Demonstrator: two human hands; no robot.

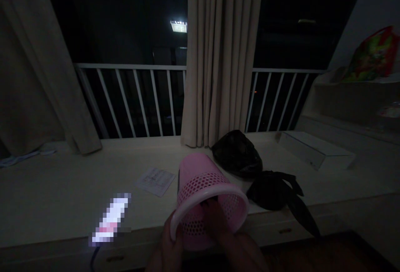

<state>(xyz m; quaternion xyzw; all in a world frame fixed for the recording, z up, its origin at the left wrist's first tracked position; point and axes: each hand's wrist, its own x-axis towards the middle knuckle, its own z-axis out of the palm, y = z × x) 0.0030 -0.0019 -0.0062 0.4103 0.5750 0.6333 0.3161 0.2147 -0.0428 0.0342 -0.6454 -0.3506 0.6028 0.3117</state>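
One left hand (pixel 172 236), fingers curled around rim (pixel 215 190) of tilted, honeycomb-perforated pink plastic wastebasket (pixel 200 170); right hand (pixel 215 217) inside, fingers' state unclear.

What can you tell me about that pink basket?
The pink basket looks like plastic: round, with a smooth lower wall, a band of small holes nearer the mouth and a thick rim. It is tipped, mouth toward the person, at the front of the pale ledge, between a paper sheet and black bags. The left hand grips its rim; the right hand reaches inside, fingertips too dark to make out.
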